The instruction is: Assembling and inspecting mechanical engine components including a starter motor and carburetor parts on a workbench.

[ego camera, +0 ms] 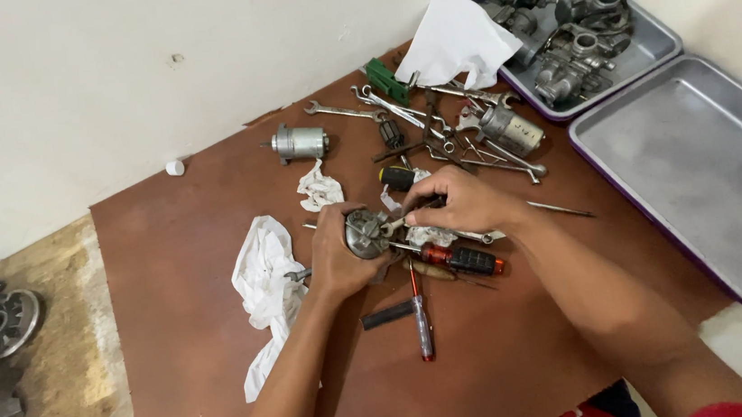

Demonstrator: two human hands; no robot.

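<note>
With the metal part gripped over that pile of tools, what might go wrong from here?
1. The left hand holds the round metal part in the air while the right hand works a small tool at it; a slip could jab the left fingers.
2. Any small piece coming loose might drop among the screwdrivers and crumpled white tissue below and be hard to find.

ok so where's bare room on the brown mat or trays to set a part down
The near tray is bare. The brown mat is free along its near edge, and at its left between the white rag and the edge. It is crowded around both hands and the wrench pile.
</note>
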